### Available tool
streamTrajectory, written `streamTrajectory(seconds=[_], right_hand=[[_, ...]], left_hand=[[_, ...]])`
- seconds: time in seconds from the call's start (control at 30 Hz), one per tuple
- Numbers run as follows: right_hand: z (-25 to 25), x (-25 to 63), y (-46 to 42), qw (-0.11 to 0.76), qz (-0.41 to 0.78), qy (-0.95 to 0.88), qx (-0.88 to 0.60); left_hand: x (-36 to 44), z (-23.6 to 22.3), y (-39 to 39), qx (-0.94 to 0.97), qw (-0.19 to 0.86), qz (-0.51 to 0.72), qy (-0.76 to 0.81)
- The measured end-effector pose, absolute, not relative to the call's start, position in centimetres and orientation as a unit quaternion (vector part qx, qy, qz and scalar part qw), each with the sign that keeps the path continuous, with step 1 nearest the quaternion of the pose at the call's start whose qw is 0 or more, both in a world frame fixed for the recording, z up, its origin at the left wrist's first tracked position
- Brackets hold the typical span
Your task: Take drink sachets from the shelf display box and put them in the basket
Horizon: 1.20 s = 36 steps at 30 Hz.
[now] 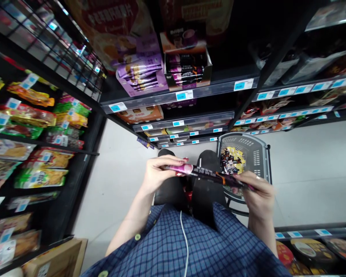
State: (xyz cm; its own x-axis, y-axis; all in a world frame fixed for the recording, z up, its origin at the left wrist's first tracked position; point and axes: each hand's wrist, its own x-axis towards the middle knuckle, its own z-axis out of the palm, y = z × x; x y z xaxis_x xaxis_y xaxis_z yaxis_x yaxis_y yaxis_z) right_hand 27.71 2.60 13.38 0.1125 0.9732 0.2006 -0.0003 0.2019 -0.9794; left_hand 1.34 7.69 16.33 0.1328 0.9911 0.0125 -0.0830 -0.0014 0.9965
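My left hand [157, 173] is closed, its fingers pinching the pink-and-purple end of a slim black stick sachet [203, 172] over my knees. My right hand [259, 190] is closed around the other end of the dark sachets, slightly blurred; I cannot tell how many there are. Ahead on the shelf stands an open display box [187, 71] of similar black and purple sticks. A purple display box [144, 75] of purple packets sits to its left.
A grey basket [256, 154] stands on the floor at my right, with yellow and dark small packets [232, 159] inside. Snack bags [40, 175] fill the left shelves. A cardboard box [56, 257] is at the lower left, and round tubs [314, 250] are at the lower right.
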Motion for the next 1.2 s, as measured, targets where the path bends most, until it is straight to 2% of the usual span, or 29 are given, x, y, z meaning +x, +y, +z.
streamTrajectory(seconds=[0.1, 0.23, 0.5, 0.6, 0.83, 1.2], right_hand=[[14.1, 28.5, 2.7, 0.572, 0.383, -0.579, -0.437], [14.8, 28.8, 2.5, 0.566, 0.363, -0.609, -0.42], [14.7, 28.9, 2.3, 0.553, 0.358, -0.606, -0.446], [14.6, 28.6, 2.4, 0.556, 0.367, -0.576, -0.474], [13.7, 27.2, 2.4, 0.546, 0.496, -0.398, -0.546], [13.9, 26.3, 3.0, 0.557, 0.574, -0.274, -0.535]], left_hand=[[0.4, 16.6, 7.7, 0.615, 0.481, 0.485, 0.392], [0.4, 17.0, 7.6, 0.656, 0.428, 0.519, 0.343], [0.7, 17.4, 7.5, 0.662, 0.401, 0.521, 0.36], [0.8, 17.3, 7.5, 0.644, 0.425, 0.497, 0.397], [2.0, 17.0, 7.7, 0.445, 0.605, 0.427, 0.505], [2.2, 16.9, 7.7, 0.437, 0.623, 0.41, 0.503]])
